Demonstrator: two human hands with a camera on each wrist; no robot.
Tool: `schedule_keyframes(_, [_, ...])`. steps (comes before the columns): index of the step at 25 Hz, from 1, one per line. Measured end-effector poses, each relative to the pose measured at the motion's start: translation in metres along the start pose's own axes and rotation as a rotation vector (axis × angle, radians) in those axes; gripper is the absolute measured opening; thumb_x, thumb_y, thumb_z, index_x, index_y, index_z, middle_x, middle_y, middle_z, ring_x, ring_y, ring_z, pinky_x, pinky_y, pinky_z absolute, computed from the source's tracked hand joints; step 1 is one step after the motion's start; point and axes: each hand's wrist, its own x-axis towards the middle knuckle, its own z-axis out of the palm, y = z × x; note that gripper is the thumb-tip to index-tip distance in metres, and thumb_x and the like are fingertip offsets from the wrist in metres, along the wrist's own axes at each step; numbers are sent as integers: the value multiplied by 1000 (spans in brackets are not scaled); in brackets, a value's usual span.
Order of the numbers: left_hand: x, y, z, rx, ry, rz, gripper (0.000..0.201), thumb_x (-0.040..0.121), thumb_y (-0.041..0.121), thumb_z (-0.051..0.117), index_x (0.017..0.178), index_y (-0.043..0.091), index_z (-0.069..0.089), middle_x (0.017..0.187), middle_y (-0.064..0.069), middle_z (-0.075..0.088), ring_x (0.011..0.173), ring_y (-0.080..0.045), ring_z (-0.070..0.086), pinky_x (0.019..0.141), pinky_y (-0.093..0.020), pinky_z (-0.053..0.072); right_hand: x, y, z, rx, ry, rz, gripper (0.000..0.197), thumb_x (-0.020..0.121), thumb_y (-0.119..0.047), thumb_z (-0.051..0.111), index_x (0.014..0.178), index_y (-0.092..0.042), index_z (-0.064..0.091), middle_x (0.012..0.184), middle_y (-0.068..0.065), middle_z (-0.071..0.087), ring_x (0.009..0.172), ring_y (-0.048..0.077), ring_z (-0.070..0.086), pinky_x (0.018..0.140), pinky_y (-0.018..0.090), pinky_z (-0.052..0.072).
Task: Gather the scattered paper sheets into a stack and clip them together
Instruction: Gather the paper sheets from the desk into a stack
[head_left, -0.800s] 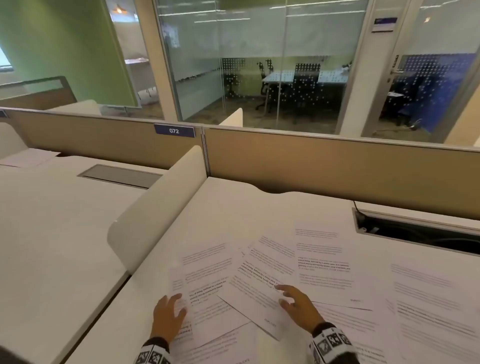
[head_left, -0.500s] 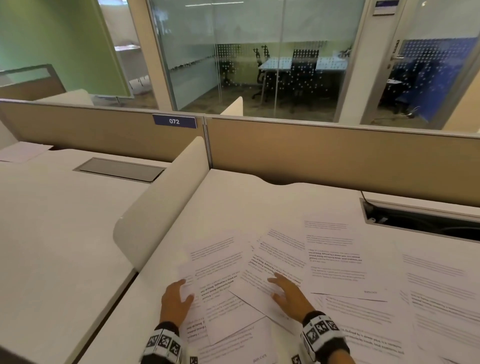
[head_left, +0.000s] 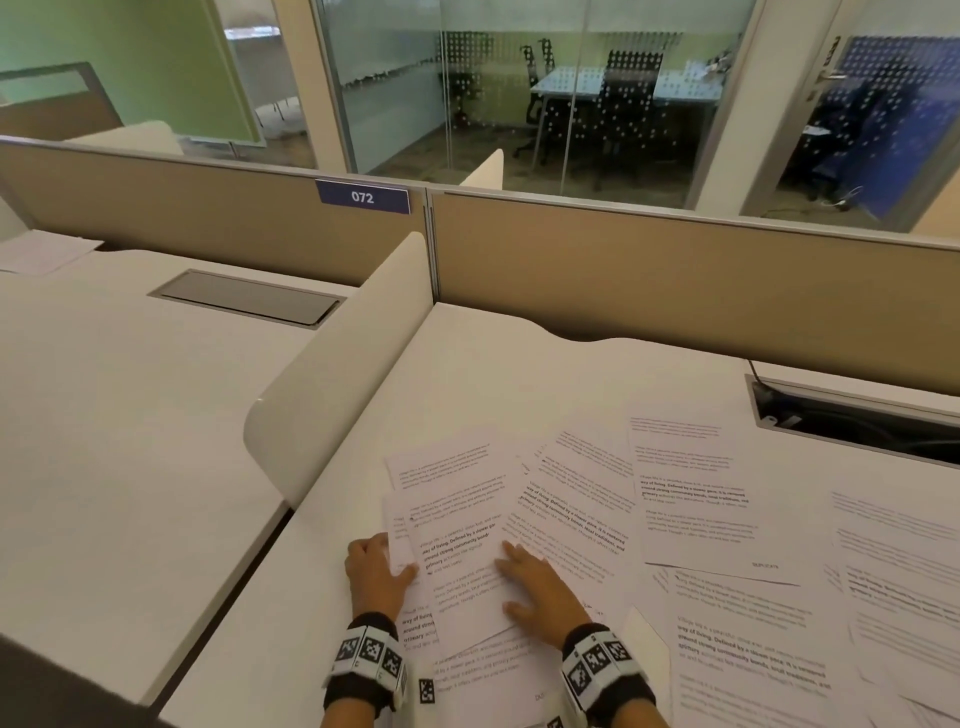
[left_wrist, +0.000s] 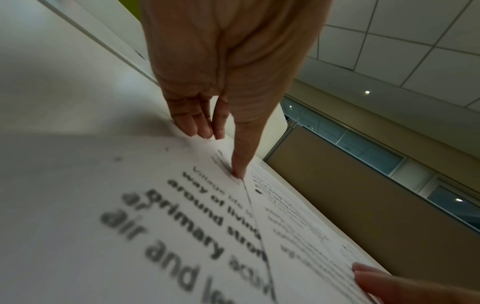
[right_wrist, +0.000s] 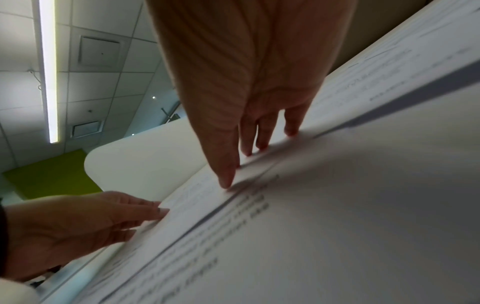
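Printed paper sheets (head_left: 571, 519) lie fanned and overlapping across the white bench (head_left: 519, 364), from about 6 o'clock out to 3 o'clock in the head view, none squared into a stack. The left hand (head_left: 375, 574) rests at the left edge of the overlapping pile near 6 o'clock; its grip is loose, fingers nearly straight, fingertips (left_wrist: 205, 131) touching the edge of a sheet and the thumb pressing down on the top page. The right hand (head_left: 537, 590) lies flat on the pile just to the right, at about 5 o'clock, palm down; its grip is spread wide, with straight fingers (right_wrist: 246, 144) pressing the paper and closing on nothing. Between the two hands sits one sheet (head_left: 462, 561) with bold lines of text, tilted against those beneath it. More sheets lie well apart toward 3 o'clock, near an open cable tray (head_left: 857, 421) set in the bench. A curved white divider (head_left: 337, 384) stands at 10 o'clock, and a tan partition (head_left: 675, 280) bearing a blue label "072" (head_left: 362, 197) runs across at 12 o'clock.
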Motion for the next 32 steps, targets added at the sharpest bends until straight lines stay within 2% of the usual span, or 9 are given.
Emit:
schedule_keyframes(6, [-7, -1, 1, -183, -113, 58, 30, 84, 12, 59, 112, 6, 48, 115, -17, 57, 101, -27, 54, 90, -40, 45, 1, -4, 13, -124, 2, 49, 69, 87, -36, 49, 142, -21, 10, 154, 0, -1, 142, 16, -1, 115, 40, -5])
schedule_keyframes(12, [-21, 0, 4, -304, -134, 42, 37, 86, 13, 56, 122, 8, 46, 122, -14, 57, 103, -24, 54, 92, -38, 44, -4, -11, 13, -184, 28, 84, 60, 92, -26, 42, 142, -20, 9, 155, 1, -1, 142, 17, 0, 115, 45, -2])
schedule_keyframes(15, [-22, 0, 4, -363, -126, 41, 37, 83, 14, 62, 118, 11, 50, 116, -13, 61, 97, -24, 57, 88, -39, 49, -4, -17, 6, -146, 0, 108, 55, 93, -24, 40, 141, -19, 14, 155, 3, 5, 142, 18, 8, 116, 42, 7])
schedule_keyframes(18, [-22, 3, 5, -381, -105, 58, 30, 79, 16, 67, 106, 15, 54, 102, -9, 62, 91, -23, 59, 82, -38, 51, -3, -29, 1, 3, -16, 72, 51, 92, -31, 42, 138, -18, 25, 146, 8, 34, 131, 20, 36, 112, 36, 30])
schedule_keyframes(22, [-28, 13, 7, -405, -141, 107, 30, 78, 16, 67, 105, 13, 55, 93, -1, 63, 82, -10, 60, 65, -18, 46, -7, -48, 18, 10, -18, 42, 73, 80, -61, 40, 138, -19, 26, 140, 4, 41, 125, 18, 40, 106, 33, 35])
schedule_keyframes(24, [-31, 19, 6, -415, -168, 139, 24, 81, 16, 64, 103, 18, 54, 89, 4, 62, 80, -4, 59, 62, -14, 45, -7, -54, 27, -31, 52, 47, 75, 80, -57, 46, 139, -18, 21, 137, 3, 42, 122, 19, 40, 102, 32, 39])
schedule_keyframes(27, [-33, 22, 4, -404, -212, 189, 16, 84, 21, 61, 96, 28, 54, 89, 10, 64, 83, -5, 63, 62, -15, 50, -5, -59, 33, -45, 113, 78, 75, 82, -49, 48, 141, -18, 12, 135, 5, 42, 119, 21, 42, 97, 33, 42])
schedule_keyframes(30, [-34, 20, 3, -377, -250, 222, 13, 87, 22, 56, 99, 27, 56, 91, 12, 64, 84, -3, 64, 59, -13, 51, -4, -60, 32, -53, 131, 101, 66, 88, -33, 43, 142, -17, 6, 133, 7, 45, 117, 20, 45, 97, 33, 44])
schedule_keyframes(32, [-34, 18, 3, -370, -249, 225, 12, 89, 19, 53, 99, 26, 56, 90, 12, 64, 81, -1, 63, 56, -12, 52, -4, -59, 31, -27, 132, 115, 64, 90, -32, 41, 142, -18, 7, 135, 6, 44, 119, 20, 44, 99, 32, 43])
